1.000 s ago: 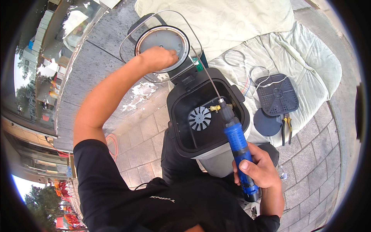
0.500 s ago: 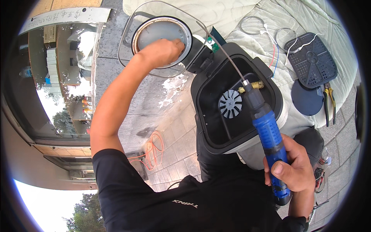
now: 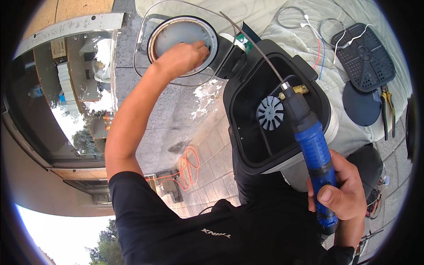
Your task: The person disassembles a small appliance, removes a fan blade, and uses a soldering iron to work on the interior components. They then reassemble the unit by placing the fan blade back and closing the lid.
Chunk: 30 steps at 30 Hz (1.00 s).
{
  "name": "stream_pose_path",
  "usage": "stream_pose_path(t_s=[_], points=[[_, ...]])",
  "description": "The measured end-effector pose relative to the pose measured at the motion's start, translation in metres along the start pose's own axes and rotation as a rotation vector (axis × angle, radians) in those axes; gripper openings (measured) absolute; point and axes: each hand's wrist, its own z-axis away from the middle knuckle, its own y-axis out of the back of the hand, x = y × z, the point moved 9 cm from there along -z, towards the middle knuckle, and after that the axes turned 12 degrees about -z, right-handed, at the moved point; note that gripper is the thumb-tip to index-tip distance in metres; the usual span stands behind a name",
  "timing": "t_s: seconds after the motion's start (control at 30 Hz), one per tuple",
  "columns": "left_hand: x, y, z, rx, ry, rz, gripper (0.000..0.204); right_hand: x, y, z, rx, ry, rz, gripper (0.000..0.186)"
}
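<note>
We held the blue-handled electric screwdriver with its long thin metal shaft (image 3: 311, 141) in our right hand (image 3: 340, 194), fingers wrapped tight round the lower grip. Its shaft ran up over the black plastic appliance housing (image 3: 247, 132), which lay open on our lap with a grey finned fan wheel (image 3: 270, 113) inside. Our left hand (image 3: 183, 57) reached across to the round grey lid plate in its clear plastic frame (image 3: 176, 35), which hung open off the far side of the housing; the fingers were curled and pressed on the plate, though we could not tell whether they pinched anything small.

To do this well, in our judgement, we needed to steady the lid with the left hand so it would not swing, keep the long shaft clear of the fan fins and the loose wires, and bring the tip squarely onto any screw before pressing the trigger.

We counted one screwdriver, one housing, one fan wheel and one lid. On the pale cloth (image 3: 309, 39) beyond lay one black perforated square tray (image 3: 369, 57), one dark round disc (image 3: 360, 104), one pair of pliers (image 3: 388, 110), and two coils of grey wire (image 3: 291, 15). One orange cable (image 3: 190, 165) lay looped on the paving.
</note>
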Motion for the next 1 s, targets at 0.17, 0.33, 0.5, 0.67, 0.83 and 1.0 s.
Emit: stream_pose_path(t_s=[0.17, 0.33, 0.5, 0.67, 0.83, 1.0], points=[[-0.002, -0.005, -0.004, -0.058, 0.017, -0.004, 0.011, 0.002, 0.003, 0.003, 0.009, 0.031, 0.025, 0.09], [-0.007, -0.008, -0.008, -0.076, 0.054, 0.098, 0.01, 0.002, 0.001, 0.006, -0.008, 0.023, 0.006, 0.086], [-0.007, -0.003, -0.011, -0.128, 0.069, 0.175, 0.01, 0.001, 0.005, 0.006, 0.003, 0.031, 0.04, 0.087], [-0.003, -0.002, -0.014, -0.168, 0.107, 0.067, 0.01, 0.0, 0.009, 0.006, 0.008, 0.049, 0.038, 0.088], [-0.004, -0.005, -0.011, -0.153, 0.172, 0.156, 0.012, 0.0, 0.011, 0.006, 0.008, 0.063, 0.041, 0.082], [0.001, -0.002, -0.017, -0.307, 0.14, 0.018, 0.014, 0.0, 0.011, 0.008, 0.018, 0.054, 0.075, 0.081]])
